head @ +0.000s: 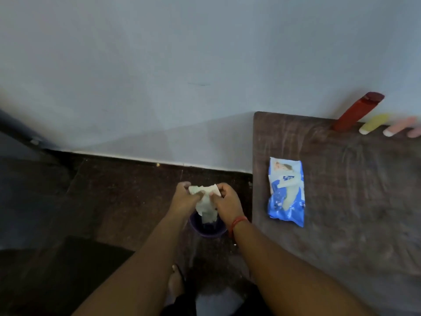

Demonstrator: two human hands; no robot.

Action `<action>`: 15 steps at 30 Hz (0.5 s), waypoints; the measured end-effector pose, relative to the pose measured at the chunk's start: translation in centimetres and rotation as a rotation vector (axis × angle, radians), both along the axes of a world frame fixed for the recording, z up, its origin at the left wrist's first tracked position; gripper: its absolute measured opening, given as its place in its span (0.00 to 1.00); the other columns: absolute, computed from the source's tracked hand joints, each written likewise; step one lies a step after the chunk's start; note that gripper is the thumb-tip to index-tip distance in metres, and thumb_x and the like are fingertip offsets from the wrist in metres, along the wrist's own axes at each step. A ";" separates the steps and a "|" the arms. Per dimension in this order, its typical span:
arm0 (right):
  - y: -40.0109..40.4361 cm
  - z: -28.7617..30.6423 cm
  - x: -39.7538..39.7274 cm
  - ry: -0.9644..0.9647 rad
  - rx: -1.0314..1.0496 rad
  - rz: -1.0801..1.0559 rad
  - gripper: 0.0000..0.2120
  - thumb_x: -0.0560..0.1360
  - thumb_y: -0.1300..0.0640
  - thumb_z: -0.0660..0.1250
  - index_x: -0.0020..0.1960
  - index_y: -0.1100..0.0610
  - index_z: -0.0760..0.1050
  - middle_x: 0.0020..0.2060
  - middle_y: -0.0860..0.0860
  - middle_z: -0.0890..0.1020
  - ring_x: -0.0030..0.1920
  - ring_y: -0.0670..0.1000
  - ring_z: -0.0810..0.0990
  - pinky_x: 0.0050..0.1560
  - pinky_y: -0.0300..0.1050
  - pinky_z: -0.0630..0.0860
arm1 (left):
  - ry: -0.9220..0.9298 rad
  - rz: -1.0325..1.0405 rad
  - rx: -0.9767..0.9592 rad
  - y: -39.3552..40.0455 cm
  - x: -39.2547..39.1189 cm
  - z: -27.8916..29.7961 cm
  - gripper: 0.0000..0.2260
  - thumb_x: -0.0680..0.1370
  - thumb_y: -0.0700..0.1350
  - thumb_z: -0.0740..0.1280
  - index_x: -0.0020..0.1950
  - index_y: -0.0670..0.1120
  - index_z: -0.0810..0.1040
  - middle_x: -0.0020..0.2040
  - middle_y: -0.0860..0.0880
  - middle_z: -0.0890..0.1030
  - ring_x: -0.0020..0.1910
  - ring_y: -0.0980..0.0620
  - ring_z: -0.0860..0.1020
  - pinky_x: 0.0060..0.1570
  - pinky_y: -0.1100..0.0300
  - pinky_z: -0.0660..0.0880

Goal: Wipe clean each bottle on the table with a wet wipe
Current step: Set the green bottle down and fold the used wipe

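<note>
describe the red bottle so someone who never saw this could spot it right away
Start at the brown wooden table on the right and go to its far edge by the wall. A row of bottles stands there; the red bottle is leftmost, the tallest and darkest, beside the yellow bottle and pink bottle.

Table (341, 201) looks like dark wood, matt and pretty scuffed. The wipes pack (286, 191) is shiny blue plastic film, the wet wipe (206, 202) soft, crumpled white cloth, floor (125, 190) speckled dark stone.

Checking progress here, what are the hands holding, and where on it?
Both hands, left hand and right hand, pinch the white wet wipe by its top edge.
</note>
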State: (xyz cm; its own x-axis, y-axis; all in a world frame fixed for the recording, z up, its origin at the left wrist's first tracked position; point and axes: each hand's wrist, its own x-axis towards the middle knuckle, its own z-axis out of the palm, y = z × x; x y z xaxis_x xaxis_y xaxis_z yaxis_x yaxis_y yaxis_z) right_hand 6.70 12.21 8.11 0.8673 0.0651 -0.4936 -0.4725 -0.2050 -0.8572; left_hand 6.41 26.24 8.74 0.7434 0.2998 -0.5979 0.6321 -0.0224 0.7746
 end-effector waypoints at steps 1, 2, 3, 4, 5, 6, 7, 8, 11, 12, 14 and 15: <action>1.4 -0.4 -0.1 0.026 0.009 -0.028 0.06 0.77 0.61 0.65 0.49 0.51 0.78 0.45 0.50 0.84 0.48 0.50 0.83 0.49 0.47 0.82 | -0.002 -0.037 0.027 1.6 0.2 -0.3 0.22 0.78 0.35 0.70 0.70 0.42 0.68 0.58 0.46 0.75 0.53 0.51 0.76 0.35 0.71 0.72; 2.7 -1.0 -0.1 0.040 0.027 -0.070 0.05 0.77 0.61 0.66 0.49 0.52 0.78 0.45 0.51 0.84 0.47 0.50 0.82 0.48 0.47 0.82 | 0.002 -0.063 0.041 3.1 0.4 -0.5 0.24 0.77 0.33 0.68 0.71 0.42 0.68 0.59 0.45 0.75 0.54 0.50 0.75 0.36 0.70 0.72; 3.8 -1.4 -0.2 0.053 0.043 -0.114 0.03 0.78 0.60 0.66 0.48 0.54 0.78 0.44 0.51 0.84 0.46 0.51 0.82 0.48 0.48 0.81 | -0.006 -0.086 0.057 4.5 0.6 -0.6 0.24 0.77 0.32 0.68 0.72 0.43 0.68 0.61 0.45 0.76 0.54 0.50 0.76 0.37 0.69 0.72; 4.8 -1.9 -0.2 0.067 0.069 -0.163 0.03 0.78 0.58 0.67 0.47 0.55 0.79 0.43 0.52 0.83 0.46 0.53 0.82 0.49 0.50 0.81 | -0.006 -0.116 0.054 5.7 0.7 -0.9 0.24 0.78 0.32 0.67 0.72 0.44 0.68 0.62 0.45 0.76 0.55 0.50 0.76 0.38 0.68 0.73; 5.6 -2.2 -0.3 0.086 0.088 -0.204 0.05 0.78 0.55 0.68 0.46 0.56 0.79 0.42 0.52 0.83 0.46 0.54 0.81 0.50 0.52 0.81 | 0.000 -0.160 0.046 6.7 0.7 -1.1 0.24 0.78 0.33 0.67 0.73 0.45 0.68 0.62 0.45 0.76 0.55 0.50 0.77 0.39 0.68 0.73; 6.2 -2.6 -0.4 0.104 0.105 -0.248 0.07 0.78 0.52 0.69 0.46 0.56 0.79 0.42 0.53 0.83 0.46 0.55 0.82 0.51 0.53 0.81 | 0.003 -0.208 0.034 7.6 0.8 -1.4 0.24 0.79 0.33 0.66 0.74 0.46 0.68 0.62 0.46 0.77 0.56 0.51 0.77 0.39 0.69 0.74; 6.5 -3.0 -0.4 0.118 0.106 -0.280 0.07 0.77 0.50 0.70 0.47 0.55 0.79 0.43 0.52 0.84 0.48 0.55 0.83 0.52 0.54 0.82 | 0.006 -0.260 0.023 8.2 0.9 -1.8 0.25 0.79 0.34 0.66 0.74 0.47 0.68 0.62 0.46 0.77 0.56 0.51 0.78 0.40 0.69 0.74; 6.6 -3.5 -0.4 0.114 0.100 -0.291 0.06 0.77 0.51 0.70 0.49 0.53 0.79 0.45 0.52 0.84 0.50 0.55 0.83 0.53 0.54 0.82 | 0.009 -0.306 0.013 8.7 1.2 -2.4 0.25 0.79 0.33 0.66 0.75 0.48 0.68 0.63 0.46 0.77 0.57 0.51 0.78 0.41 0.68 0.74; 6.3 -4.5 0.1 0.103 0.057 -0.228 0.15 0.78 0.60 0.68 0.63 0.48 0.74 0.50 0.50 0.82 0.52 0.49 0.81 0.53 0.45 0.80 | 0.016 -0.377 0.003 9.1 2.2 -4.0 0.28 0.78 0.31 0.65 0.75 0.51 0.69 0.62 0.45 0.78 0.59 0.49 0.79 0.46 0.65 0.76; 6.0 -5.0 0.4 0.101 0.039 -0.207 0.18 0.79 0.62 0.66 0.65 0.47 0.73 0.51 0.49 0.82 0.52 0.48 0.80 0.52 0.42 0.79 | 0.020 -0.389 0.017 9.1 2.5 -4.9 0.28 0.78 0.32 0.65 0.75 0.52 0.69 0.61 0.45 0.79 0.58 0.48 0.79 0.48 0.63 0.77; 5.4 -6.6 0.9 0.099 0.005 -0.168 0.18 0.79 0.64 0.64 0.65 0.47 0.75 0.53 0.48 0.81 0.53 0.47 0.79 0.50 0.39 0.77 | 0.025 -0.416 0.049 8.8 3.0 -6.1 0.25 0.79 0.34 0.66 0.73 0.52 0.72 0.59 0.46 0.80 0.57 0.48 0.80 0.50 0.59 0.77; 5.3 -7.4 1.2 0.105 -0.003 -0.141 0.18 0.79 0.65 0.63 0.64 0.49 0.76 0.54 0.48 0.81 0.52 0.45 0.79 0.50 0.37 0.77 | 0.026 -0.447 0.068 8.7 3.4 -6.7 0.23 0.78 0.35 0.67 0.71 0.52 0.74 0.60 0.46 0.80 0.57 0.48 0.79 0.50 0.59 0.78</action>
State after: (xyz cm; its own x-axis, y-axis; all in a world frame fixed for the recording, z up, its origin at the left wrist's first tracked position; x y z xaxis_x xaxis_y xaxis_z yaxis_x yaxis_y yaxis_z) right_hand 7.93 17.47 0.66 0.8113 -0.0549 -0.5820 -0.5836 -0.1327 -0.8011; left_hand 9.76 34.94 2.01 0.7937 -0.0082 -0.6083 0.5679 -0.3483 0.7458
